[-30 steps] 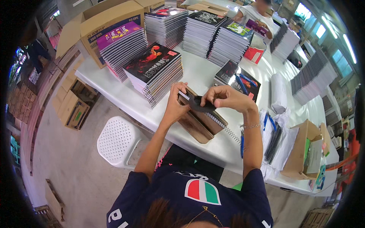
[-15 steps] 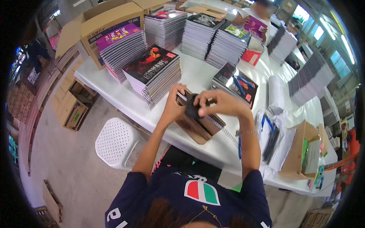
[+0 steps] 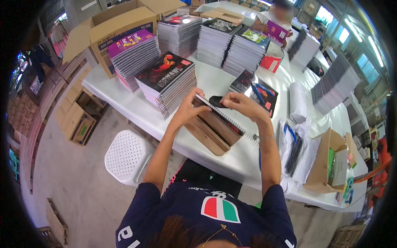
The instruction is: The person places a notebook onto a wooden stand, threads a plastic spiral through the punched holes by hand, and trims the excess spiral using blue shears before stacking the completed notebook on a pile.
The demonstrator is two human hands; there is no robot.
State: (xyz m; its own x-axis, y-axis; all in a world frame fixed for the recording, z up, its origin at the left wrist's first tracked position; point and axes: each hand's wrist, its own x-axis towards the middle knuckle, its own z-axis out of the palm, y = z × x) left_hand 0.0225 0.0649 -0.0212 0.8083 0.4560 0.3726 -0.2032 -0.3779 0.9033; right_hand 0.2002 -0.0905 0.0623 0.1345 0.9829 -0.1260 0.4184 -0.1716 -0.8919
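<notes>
Two bare hands are at work on my remote feed, both over the near edge of a white-covered table point(image 3: 165, 124). On my left, the left hand point(image 3: 189, 108) is closed, thumb and fingers either side, on the upper end of a spiral notebook point(image 3: 219, 114), which sits spine up against a wooden holder point(image 3: 209, 136). A loose length of wire coil point(image 3: 249, 136) sticks out past the spine's far end. My right hand point(image 3: 244, 104) has its fingertips pinched together on a small black piece point(image 3: 216, 101) (I cannot make out what it is) just beside the spine. Beyond the left hand stands a stack of black-covered notebooks point(image 3: 167, 78); beyond the right, blue-handled tools point(image 3: 257, 94) lie on a lower notebook pile point(image 3: 244, 81). Across the table, a co-worker point(image 3: 262, 20) holds a purple notebook point(image 3: 278, 32).
</notes>
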